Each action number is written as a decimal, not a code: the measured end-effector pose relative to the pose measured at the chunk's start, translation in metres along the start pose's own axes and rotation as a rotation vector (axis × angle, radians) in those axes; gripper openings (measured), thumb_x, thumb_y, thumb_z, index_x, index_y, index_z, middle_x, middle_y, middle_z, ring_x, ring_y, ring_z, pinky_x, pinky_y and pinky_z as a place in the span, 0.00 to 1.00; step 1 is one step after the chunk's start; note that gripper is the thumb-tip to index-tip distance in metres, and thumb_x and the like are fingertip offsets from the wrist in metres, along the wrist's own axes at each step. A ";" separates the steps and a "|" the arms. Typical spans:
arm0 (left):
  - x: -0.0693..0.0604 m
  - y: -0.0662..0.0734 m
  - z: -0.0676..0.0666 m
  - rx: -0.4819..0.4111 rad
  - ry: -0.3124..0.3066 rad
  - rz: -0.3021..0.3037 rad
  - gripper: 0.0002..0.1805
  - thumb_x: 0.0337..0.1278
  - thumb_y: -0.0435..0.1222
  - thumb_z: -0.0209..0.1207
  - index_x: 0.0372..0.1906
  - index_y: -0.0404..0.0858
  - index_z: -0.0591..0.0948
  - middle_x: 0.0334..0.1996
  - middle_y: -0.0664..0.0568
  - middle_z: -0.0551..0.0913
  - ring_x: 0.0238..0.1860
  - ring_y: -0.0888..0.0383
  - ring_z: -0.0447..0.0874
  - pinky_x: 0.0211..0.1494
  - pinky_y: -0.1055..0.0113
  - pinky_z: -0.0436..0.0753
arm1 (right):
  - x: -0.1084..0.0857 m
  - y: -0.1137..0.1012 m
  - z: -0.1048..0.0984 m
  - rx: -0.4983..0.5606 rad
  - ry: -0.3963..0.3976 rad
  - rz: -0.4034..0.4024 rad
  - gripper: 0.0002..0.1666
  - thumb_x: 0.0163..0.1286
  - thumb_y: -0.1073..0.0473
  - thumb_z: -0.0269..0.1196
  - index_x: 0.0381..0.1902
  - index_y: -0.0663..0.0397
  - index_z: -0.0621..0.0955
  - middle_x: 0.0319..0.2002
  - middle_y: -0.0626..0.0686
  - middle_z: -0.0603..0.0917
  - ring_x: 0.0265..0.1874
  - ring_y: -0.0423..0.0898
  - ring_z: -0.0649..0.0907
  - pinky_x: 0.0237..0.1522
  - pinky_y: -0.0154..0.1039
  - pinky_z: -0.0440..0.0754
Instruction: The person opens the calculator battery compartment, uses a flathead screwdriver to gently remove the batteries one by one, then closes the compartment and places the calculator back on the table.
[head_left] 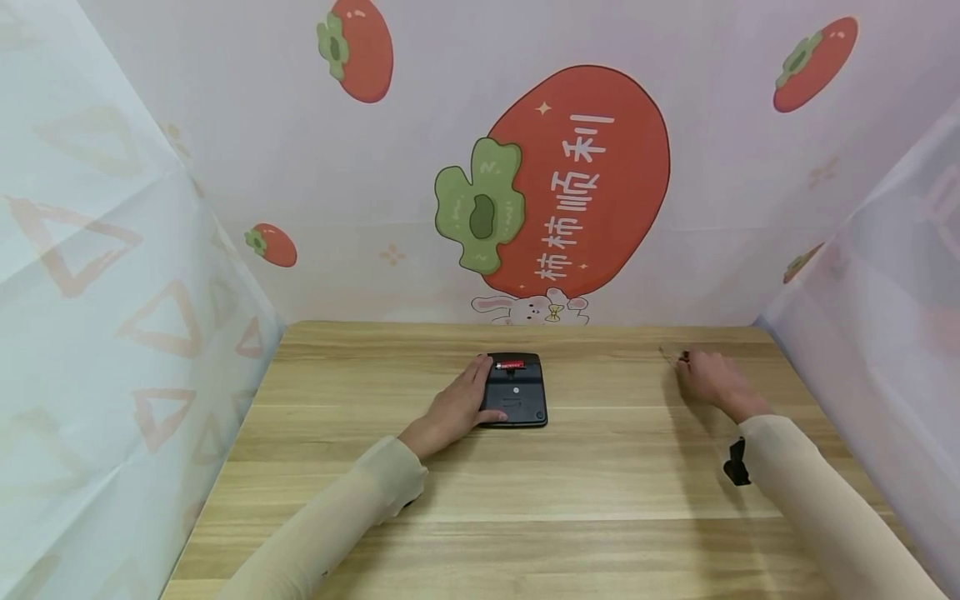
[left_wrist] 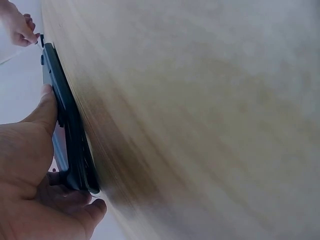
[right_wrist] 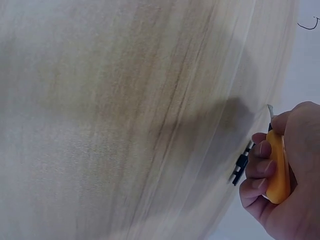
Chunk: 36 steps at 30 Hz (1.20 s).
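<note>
A black calculator (head_left: 528,408) lies face down on the table, a red battery (head_left: 511,365) visible in its uncovered slot. My left hand (head_left: 457,408) holds it by the left side, thumb on its back and the other fingers along the edge. In the left wrist view the calculator (left_wrist: 67,115) appears edge-on, its nearer end between thumb and fingers. Off to the right, my right hand (head_left: 712,382) grips a screwdriver with a yellow handle (right_wrist: 279,170) and a short metal tip. A small dark banded piece (right_wrist: 242,162) shows beside those fingers; its kind is unclear.
The wooden table (head_left: 600,500) runs back to a wall sheet (head_left: 720,208) printed with persimmons. Pale sheets (head_left: 105,333) stand along the left and right sides. A dark strap piece (head_left: 737,463) hangs by the right cuff.
</note>
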<state>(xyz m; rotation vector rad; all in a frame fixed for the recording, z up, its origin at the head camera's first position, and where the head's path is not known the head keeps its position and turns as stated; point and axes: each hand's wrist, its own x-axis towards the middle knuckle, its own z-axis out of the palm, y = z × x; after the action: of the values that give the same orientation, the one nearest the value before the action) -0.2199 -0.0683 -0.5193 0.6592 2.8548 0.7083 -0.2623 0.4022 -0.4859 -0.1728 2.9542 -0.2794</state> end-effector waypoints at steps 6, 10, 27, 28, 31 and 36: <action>0.001 0.000 0.001 0.015 -0.001 0.001 0.58 0.64 0.57 0.68 0.85 0.34 0.51 0.84 0.37 0.54 0.82 0.42 0.60 0.78 0.48 0.72 | -0.002 0.001 0.004 -0.004 0.007 0.011 0.22 0.85 0.54 0.45 0.29 0.59 0.71 0.20 0.55 0.70 0.20 0.50 0.72 0.23 0.44 0.69; 0.001 -0.001 0.002 0.012 -0.001 0.003 0.58 0.64 0.57 0.68 0.85 0.34 0.52 0.84 0.37 0.55 0.82 0.42 0.60 0.78 0.48 0.72 | -0.005 -0.001 0.005 -0.024 0.016 0.027 0.21 0.84 0.54 0.48 0.32 0.62 0.73 0.23 0.57 0.74 0.22 0.52 0.74 0.24 0.46 0.71; 0.001 0.000 0.000 0.009 0.001 0.017 0.57 0.65 0.56 0.68 0.85 0.32 0.52 0.83 0.35 0.55 0.82 0.41 0.59 0.79 0.48 0.70 | -0.007 0.000 0.010 -0.033 0.070 0.028 0.22 0.84 0.54 0.53 0.27 0.56 0.71 0.20 0.53 0.71 0.20 0.50 0.73 0.23 0.44 0.69; 0.001 0.000 0.000 0.008 0.003 0.019 0.57 0.65 0.55 0.68 0.85 0.32 0.52 0.83 0.35 0.55 0.82 0.41 0.59 0.79 0.48 0.70 | -0.008 -0.001 0.010 -0.030 0.073 0.029 0.22 0.84 0.53 0.53 0.26 0.56 0.71 0.20 0.52 0.70 0.20 0.50 0.72 0.22 0.44 0.68; 0.001 -0.001 0.000 0.016 0.002 0.021 0.57 0.65 0.56 0.68 0.85 0.32 0.52 0.83 0.35 0.54 0.82 0.41 0.59 0.79 0.48 0.70 | -0.008 0.000 0.012 -0.027 0.082 0.028 0.23 0.83 0.53 0.54 0.24 0.55 0.70 0.19 0.52 0.70 0.19 0.50 0.72 0.22 0.43 0.68; 0.002 -0.001 0.001 0.022 -0.002 0.021 0.57 0.65 0.56 0.68 0.85 0.32 0.51 0.84 0.35 0.54 0.82 0.41 0.58 0.79 0.49 0.69 | -0.007 0.003 0.015 -0.040 0.116 0.026 0.22 0.83 0.52 0.57 0.28 0.60 0.73 0.21 0.56 0.74 0.20 0.52 0.74 0.21 0.45 0.70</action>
<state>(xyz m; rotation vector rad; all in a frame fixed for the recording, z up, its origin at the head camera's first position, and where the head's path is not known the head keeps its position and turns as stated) -0.2218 -0.0683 -0.5208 0.6930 2.8622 0.6803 -0.2528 0.4034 -0.5001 -0.1276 3.0762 -0.2344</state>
